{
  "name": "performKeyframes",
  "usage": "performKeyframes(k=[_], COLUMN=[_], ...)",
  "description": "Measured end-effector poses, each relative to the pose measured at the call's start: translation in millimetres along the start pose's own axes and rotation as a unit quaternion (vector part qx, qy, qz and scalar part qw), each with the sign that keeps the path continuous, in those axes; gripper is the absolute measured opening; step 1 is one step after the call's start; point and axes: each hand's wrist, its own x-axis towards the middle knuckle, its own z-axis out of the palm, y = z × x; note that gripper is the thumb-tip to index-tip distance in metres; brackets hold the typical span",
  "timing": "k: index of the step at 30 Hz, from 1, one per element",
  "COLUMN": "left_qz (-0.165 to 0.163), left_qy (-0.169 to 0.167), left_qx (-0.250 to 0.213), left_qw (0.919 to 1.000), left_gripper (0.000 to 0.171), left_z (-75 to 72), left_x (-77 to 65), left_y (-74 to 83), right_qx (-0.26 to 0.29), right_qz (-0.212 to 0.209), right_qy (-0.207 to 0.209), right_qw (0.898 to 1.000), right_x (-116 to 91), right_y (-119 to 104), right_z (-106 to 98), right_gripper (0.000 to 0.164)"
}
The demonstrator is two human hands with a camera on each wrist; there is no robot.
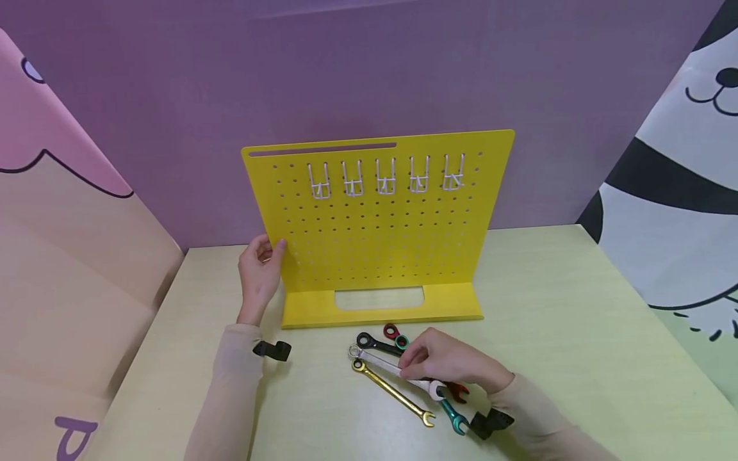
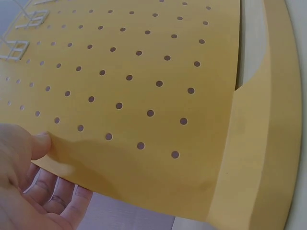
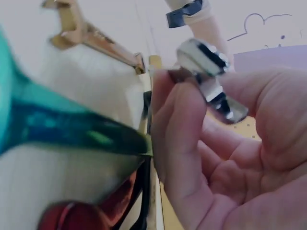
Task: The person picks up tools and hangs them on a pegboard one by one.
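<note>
A yellow pegboard (image 1: 375,253) stands upright on its base. My left hand (image 1: 261,272) grips its left edge; in the left wrist view the thumb (image 2: 41,145) lies on the front face, with the other fingers behind. Between the thumb and fingers of my right hand (image 1: 455,360) is a silver wrench (image 1: 377,362), its open end (image 3: 204,60) showing in the right wrist view. Around that hand lie a gold wrench (image 1: 394,392), a black wrench (image 1: 380,346), a teal wrench (image 1: 454,415) and a red wrench (image 1: 391,331). The right hand partly covers the pile.
Several white double-pronged hooks (image 1: 353,186) hang in a row near the pegboard's top. The pale table (image 1: 548,307) reaches a purple backdrop (image 1: 369,70). Printed cartoon panels stand at the left (image 1: 69,256) and right (image 1: 680,192).
</note>
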Motion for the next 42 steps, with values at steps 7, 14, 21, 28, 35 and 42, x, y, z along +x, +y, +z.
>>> performKeyframes(k=[7, 14, 21, 28, 35, 42], left_qz=[-0.008, -0.002, -0.005, -0.007, -0.002, -0.006], left_qy=[-0.003, -0.002, 0.001, 0.001, 0.000, 0.003], left_qx=[0.003, -0.001, 0.001, 0.001, -0.001, 0.001], left_qw=[1.0000, 1.0000, 1.0000, 1.0000, 1.0000, 1.0000], left_gripper=[0.035, 0.034, 0.034, 0.034, 0.033, 0.033], left_z=[-0.6, -0.1, 0.8, 1.3, 1.8, 0.9], left_x=[0.2, -0.1, -1.0, -0.3, 0.1, 1.5], left_y=[0.8, -0.2, 0.0, -0.2, -0.3, -3.2], right_qx=[0.096, 0.244, 0.206, 0.186, 0.184, 0.170], right_qz=[-0.001, -0.017, -0.030, -0.055, -0.058, -0.048], right_qy=[-0.004, 0.036, 0.098, 0.119, 0.160, 0.181], right_qw=[0.995, 0.969, 0.973, 0.974, 0.968, 0.968], right_x=[2, 1, 4, 11, 17, 22], right_y=[2, -4, -14, -26, -39, -47], right_z=[-4, -11, -13, -10, -11, -14], right_gripper=[0.020, 0.044, 0.043, 0.031, 0.027, 0.024])
